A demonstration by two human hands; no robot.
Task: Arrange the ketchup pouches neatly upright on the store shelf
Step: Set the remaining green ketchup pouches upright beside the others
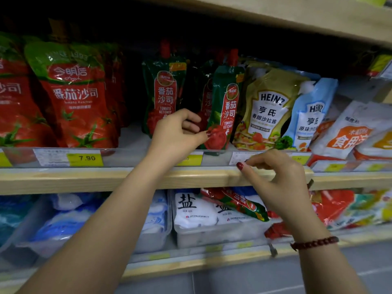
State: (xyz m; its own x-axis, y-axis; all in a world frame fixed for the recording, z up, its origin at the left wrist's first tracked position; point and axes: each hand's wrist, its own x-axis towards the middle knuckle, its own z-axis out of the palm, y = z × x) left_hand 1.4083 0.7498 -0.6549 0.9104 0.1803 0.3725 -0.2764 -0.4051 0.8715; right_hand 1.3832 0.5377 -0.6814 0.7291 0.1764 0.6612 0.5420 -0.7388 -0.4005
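By the shelf's (pixel 63 179) front edge, a green ketchup pouch (pixel 226 107) leans with its top tilted right toward the Heinz bag (pixel 269 107). The nearer left hand (pixel 178 132) pinches its lower left corner. The right hand (pixel 280 177) hovers lower right, loosely curled and empty.

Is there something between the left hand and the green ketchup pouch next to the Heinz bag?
Nothing visible stands between them: the thumb of the left hand touches the green ketchup pouch at its lower front.
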